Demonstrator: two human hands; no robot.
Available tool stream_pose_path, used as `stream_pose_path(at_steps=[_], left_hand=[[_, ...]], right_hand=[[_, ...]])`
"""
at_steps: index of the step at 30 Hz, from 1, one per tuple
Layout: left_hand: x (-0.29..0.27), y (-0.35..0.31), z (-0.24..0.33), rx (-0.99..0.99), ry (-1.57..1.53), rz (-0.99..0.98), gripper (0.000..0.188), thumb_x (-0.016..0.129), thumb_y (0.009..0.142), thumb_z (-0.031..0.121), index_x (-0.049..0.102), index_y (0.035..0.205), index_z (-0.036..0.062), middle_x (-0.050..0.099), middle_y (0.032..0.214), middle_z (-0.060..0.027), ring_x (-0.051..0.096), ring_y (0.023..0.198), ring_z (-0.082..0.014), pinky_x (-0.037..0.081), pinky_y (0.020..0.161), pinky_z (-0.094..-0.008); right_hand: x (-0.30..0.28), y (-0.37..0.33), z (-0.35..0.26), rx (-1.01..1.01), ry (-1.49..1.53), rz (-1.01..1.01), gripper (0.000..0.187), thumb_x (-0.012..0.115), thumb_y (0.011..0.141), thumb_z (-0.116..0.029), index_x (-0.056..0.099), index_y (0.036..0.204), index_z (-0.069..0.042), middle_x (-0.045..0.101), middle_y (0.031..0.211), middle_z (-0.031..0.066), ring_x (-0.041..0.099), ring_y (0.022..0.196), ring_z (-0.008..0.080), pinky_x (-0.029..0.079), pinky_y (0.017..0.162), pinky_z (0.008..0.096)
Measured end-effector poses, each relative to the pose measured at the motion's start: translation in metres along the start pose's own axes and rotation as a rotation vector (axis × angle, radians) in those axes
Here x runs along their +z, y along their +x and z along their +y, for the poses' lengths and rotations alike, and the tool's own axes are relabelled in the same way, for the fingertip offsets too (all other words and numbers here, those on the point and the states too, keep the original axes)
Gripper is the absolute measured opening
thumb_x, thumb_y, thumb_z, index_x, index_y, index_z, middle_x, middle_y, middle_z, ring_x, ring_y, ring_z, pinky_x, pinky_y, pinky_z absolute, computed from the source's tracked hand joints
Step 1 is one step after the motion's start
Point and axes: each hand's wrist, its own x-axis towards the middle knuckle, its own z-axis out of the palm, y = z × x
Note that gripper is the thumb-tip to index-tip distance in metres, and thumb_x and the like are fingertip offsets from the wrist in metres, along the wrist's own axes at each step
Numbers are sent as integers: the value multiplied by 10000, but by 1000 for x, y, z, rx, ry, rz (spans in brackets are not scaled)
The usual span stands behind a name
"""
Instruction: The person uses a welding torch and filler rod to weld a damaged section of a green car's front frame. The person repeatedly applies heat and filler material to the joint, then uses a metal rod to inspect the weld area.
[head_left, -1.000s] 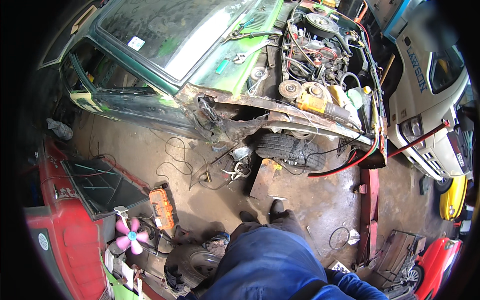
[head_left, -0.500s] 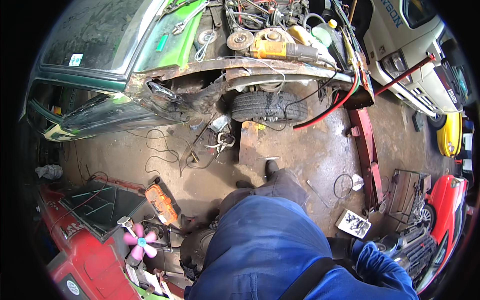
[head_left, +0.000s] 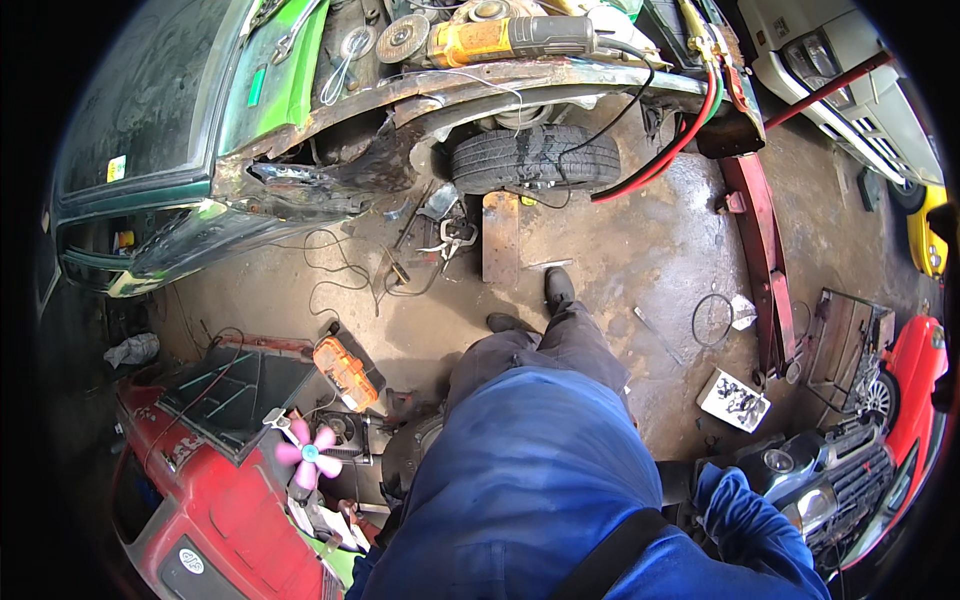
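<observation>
My left hand is out of view. My right arm in a blue sleeve bends at my side, and a dark shape lies at its cuff. Whether that shape is my right hand in a glove is unclear, and no fingers show. I stand facing a green car with rusted, cut-open bodywork. On its front edge lies a yellow and black angle grinder with a worn disc, out of reach of either arm. A wrench rests on the green panel beside it.
Below the fender sits a tyre. Cables, a locking clamp and a rusty plate lie on the floor. A red steel beam stands right. Behind are an orange case, a pink fan and a white tray.
My view has tilted down and shifted, so the car and grinder sit higher in the picture and more floor shows. My right sleeve stays bent at my side. No object has visibly been moved.
</observation>
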Motion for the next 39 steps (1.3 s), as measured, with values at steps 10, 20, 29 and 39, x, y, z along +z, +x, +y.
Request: stream_pose_path(at_steps=[10, 20, 29, 39], left_hand=[[44, -53, -23, -92, -43, 33, 301, 705, 1044, 319, 741, 1113, 29, 695, 847, -27, 637, 685, -117, 511, 605, -287], [75, -74, -50, -148, -70, -1, 304, 691, 1053, 314, 744, 1122, 23, 713, 860, -37, 657, 700, -121, 525, 614, -290], [102, -79, -83, -211, -48, -88, 307, 678, 1061, 309, 747, 1131, 17, 729, 873, -45, 675, 712, -126, 538, 622, -294], [130, -112, -143, -291, -53, -213, 312, 664, 1070, 303, 750, 1141, 12, 747, 886, -55, 695, 726, -130, 553, 631, -297]], right_hand=[[-42, -64, 14, 130, -6, -183, 419, 613, 1066, -280, 642, 1420, -58, 645, 1443, 155, 594, 1329, 310, 449, 1148, 442], [-93, -71, 30, 204, -42, -259, 401, 619, 1050, -283, 666, 1381, -60, 691, 1357, 144, 654, 1231, 290, 510, 1059, 433], [-119, -75, 44, 254, -39, -274, 387, 625, 1036, -286, 688, 1346, -62, 732, 1279, 133, 707, 1143, 272, 565, 978, 425], [-127, -109, 70, 386, -13, -333, 373, 632, 1021, -289, 712, 1307, -63, 777, 1193, 122, 767, 1045, 252, 626, 889, 416]])
